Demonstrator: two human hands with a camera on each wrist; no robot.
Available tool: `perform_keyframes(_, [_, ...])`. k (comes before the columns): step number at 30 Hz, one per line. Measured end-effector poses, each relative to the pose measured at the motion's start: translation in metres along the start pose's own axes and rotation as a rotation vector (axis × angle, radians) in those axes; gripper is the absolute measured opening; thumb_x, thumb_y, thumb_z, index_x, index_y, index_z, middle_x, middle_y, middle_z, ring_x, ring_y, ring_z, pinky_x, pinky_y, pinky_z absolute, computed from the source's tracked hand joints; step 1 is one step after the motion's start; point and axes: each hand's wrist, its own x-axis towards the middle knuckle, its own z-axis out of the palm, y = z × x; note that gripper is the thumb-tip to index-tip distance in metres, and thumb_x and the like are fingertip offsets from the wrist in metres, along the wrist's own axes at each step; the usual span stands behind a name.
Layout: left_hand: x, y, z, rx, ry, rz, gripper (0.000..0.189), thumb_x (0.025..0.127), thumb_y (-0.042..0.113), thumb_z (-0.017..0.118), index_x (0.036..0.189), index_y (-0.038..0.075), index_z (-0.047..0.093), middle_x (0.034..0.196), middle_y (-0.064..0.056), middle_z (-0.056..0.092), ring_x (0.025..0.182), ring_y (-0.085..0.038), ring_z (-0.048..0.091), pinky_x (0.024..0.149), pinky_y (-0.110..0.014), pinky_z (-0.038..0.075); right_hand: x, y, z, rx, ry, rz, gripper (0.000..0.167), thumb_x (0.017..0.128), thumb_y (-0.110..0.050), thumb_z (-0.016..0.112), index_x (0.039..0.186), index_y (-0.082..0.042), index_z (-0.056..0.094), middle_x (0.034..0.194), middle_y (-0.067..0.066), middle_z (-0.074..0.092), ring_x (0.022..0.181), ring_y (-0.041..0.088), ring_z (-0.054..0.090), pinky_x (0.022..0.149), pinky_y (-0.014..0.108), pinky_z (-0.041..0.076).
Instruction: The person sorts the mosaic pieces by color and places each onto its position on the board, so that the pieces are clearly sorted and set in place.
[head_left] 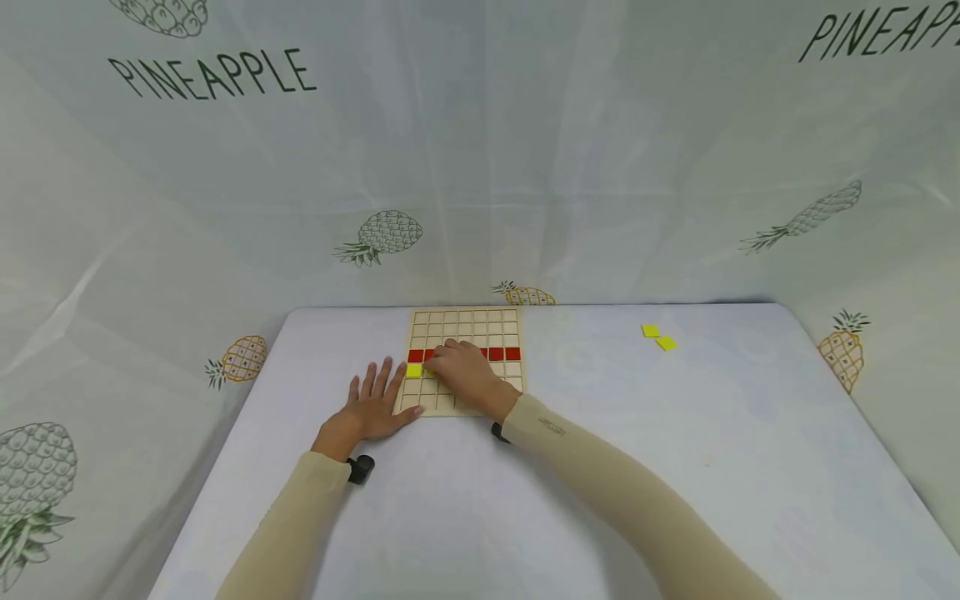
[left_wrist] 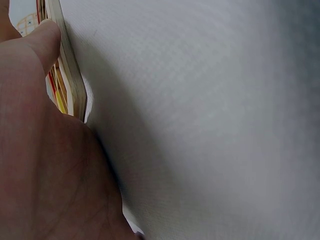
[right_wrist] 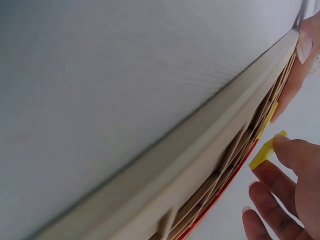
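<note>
A wooden grid board point(head_left: 453, 404) lies near the table's far edge, crossed by a row of red square tiles point(head_left: 497, 354). One yellow tile point(head_left: 414, 370) sits in a cell just below that row at the left. My right hand point(head_left: 468, 372) reaches over the board and pinches another yellow tile point(right_wrist: 267, 151) between thumb and finger, tilted close over the cells in the right wrist view. Fingers spread, my left hand point(head_left: 372, 410) rests flat at the board's left side, its thumb at the near left corner. My right hand hides the middle of the red row.
Two loose yellow tiles point(head_left: 660, 337) lie on the white table point(head_left: 675, 433), to the right of the board. A hanging sheet with pineapple prints point(head_left: 450, 150) encloses the table at the back and sides.
</note>
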Motion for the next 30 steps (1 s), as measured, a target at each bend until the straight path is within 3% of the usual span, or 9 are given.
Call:
perform_keyframes(7, [0.000, 0.003, 0.000, -0.008, 0.008, 0.002, 0.098, 0.104, 0.063, 0.048, 0.170, 0.006, 0.001, 0.175, -0.024, -0.012, 0.160, -0.049, -0.014, 0.124, -0.069, -0.010, 0.008, -0.004, 0.004, -0.006, -0.050, 0.026, 0.021, 0.104, -0.018, 0.070, 0.122, -0.022, 0.081, 0.118, -0.003, 0.078, 0.109, 0.018, 0.068, 0.100, 0.033, 0.056])
perform_keyframes(13, [-0.002, 0.006, 0.000, -0.005, 0.022, 0.009, 0.098, 0.104, 0.061, 0.049, 0.170, 0.006, 0.003, 0.176, -0.024, -0.010, 0.160, -0.049, -0.012, 0.124, -0.070, -0.009, 0.013, -0.008, 0.005, -0.075, -0.103, 0.041, 0.027, 0.101, -0.017, 0.074, 0.128, -0.023, 0.078, 0.128, -0.002, 0.075, 0.121, 0.019, 0.066, 0.108, 0.037, 0.054])
perform_keyframes(18, [0.000, 0.006, 0.000, -0.003, 0.012, 0.001, 0.099, 0.103, 0.064, 0.048, 0.170, 0.007, 0.002, 0.175, -0.024, -0.011, 0.160, -0.049, -0.014, 0.124, -0.069, -0.010, 0.014, -0.010, 0.004, -0.114, -0.130, 0.052, 0.030, 0.100, -0.017, 0.076, 0.129, -0.023, 0.078, 0.128, -0.002, 0.074, 0.121, 0.018, 0.065, 0.108, 0.036, 0.053])
perform_keyframes(30, [-0.001, 0.001, 0.001, -0.008, 0.007, -0.004, 0.100, 0.104, 0.066, 0.045, 0.170, 0.006, 0.000, 0.175, -0.024, -0.014, 0.160, -0.049, -0.016, 0.124, -0.069, -0.011, -0.001, -0.015, 0.002, -0.177, -0.156, 0.003, 0.026, 0.102, -0.015, 0.073, 0.125, -0.025, 0.079, 0.131, -0.004, 0.074, 0.122, 0.019, 0.065, 0.105, 0.036, 0.054])
